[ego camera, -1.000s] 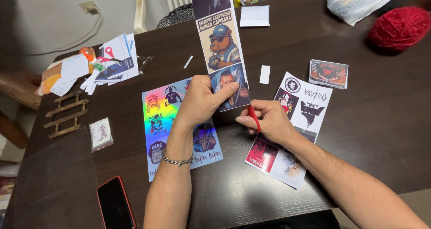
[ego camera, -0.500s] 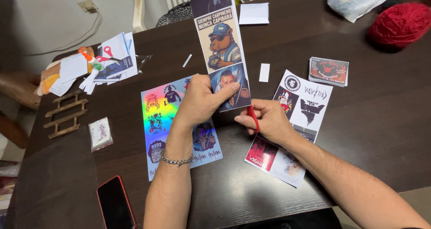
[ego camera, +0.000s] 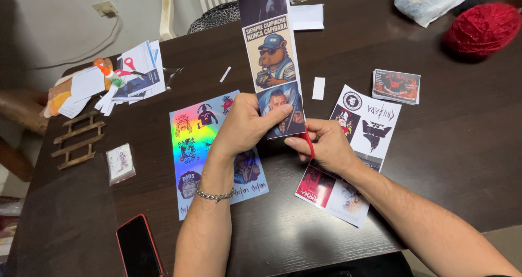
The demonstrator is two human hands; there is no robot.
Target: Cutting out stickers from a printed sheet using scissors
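Left hand pinches the lower end of a tall sticker strip, thumb on the bottom picture, strip held upright above the dark table. Right hand closed around red-handled scissors, just right of the strip's bottom edge; blades hidden, cannot tell if they touch the paper. Under the left hand lies a holographic sticker sheet. Right of the strip: white sticker sheet, small card stack, red yarn ball. Left of the strip: paper scraps, wooden piece, phone.
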